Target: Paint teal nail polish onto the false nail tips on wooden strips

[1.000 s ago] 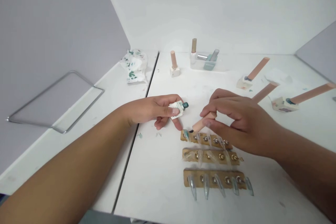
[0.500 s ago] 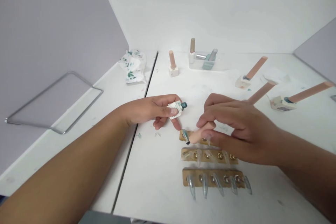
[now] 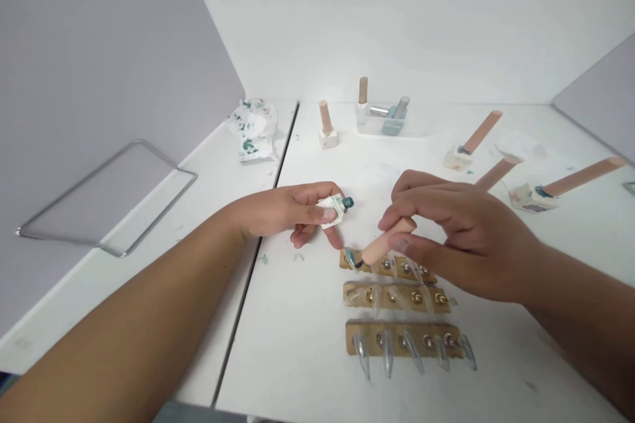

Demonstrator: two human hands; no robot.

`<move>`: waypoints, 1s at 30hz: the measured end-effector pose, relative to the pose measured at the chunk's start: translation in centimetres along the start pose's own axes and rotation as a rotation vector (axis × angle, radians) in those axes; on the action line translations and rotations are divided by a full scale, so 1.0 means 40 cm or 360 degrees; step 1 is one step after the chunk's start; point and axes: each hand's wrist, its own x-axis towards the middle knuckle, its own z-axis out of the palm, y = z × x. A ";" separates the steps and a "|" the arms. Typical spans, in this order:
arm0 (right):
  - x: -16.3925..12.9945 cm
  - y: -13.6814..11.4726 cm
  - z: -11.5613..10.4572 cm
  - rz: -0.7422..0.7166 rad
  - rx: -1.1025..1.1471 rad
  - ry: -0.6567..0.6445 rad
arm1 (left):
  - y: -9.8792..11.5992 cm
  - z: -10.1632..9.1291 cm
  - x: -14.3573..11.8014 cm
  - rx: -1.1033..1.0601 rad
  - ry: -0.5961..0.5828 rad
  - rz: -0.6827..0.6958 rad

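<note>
My left hand (image 3: 310, 211) grips an uncapped nail polish bottle (image 3: 331, 209), its dark green neck tilted to the right. Between the fingers of my right hand (image 3: 446, 231) is a peach-capped nail polish brush (image 3: 387, 242). Its dark tip meets or nearly meets a teal-coated nail tip (image 3: 350, 256) at the left end of the farthest wooden strip (image 3: 374, 267); contact is hard to make out. Clear nail tips stand along that strip, partly behind the hand. Nearer to me lie a middle strip (image 3: 404, 287) with clear tips and a front strip (image 3: 367, 328) with pale bluish ones.
At the back stand a peach-capped bottle (image 3: 327, 137) and a clear tray (image 3: 417, 127) with several bottles. More peach-capped bottles (image 3: 459, 157) lean at right. Green-stained tissue (image 3: 258, 125) lies back left, beyond a metal wire frame (image 3: 119, 252). A dark seam (image 3: 251, 277) crosses the table.
My right hand has shifted slightly right, carrying the brush, whose tip is now lower along the teal nail's right side. My left hand still holds the bottle in the same place.
</note>
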 end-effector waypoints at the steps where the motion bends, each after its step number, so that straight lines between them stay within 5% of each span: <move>1: 0.000 -0.001 0.001 -0.0013 0.0003 -0.0026 | 0.000 0.000 0.000 -0.0003 -0.0003 0.0002; 8: 0.001 0.001 -0.012 -0.0078 -0.0030 0.0073 | -0.002 0.002 0.002 -0.0006 0.0056 0.0087; 19: -0.004 0.007 -0.028 -0.0134 0.0162 0.0683 | -0.028 0.073 -0.101 0.0424 0.0719 0.0502; 30: 0.000 -0.016 0.008 0.0262 0.0392 0.0651 | -0.024 0.084 -0.102 0.0666 0.0770 0.0847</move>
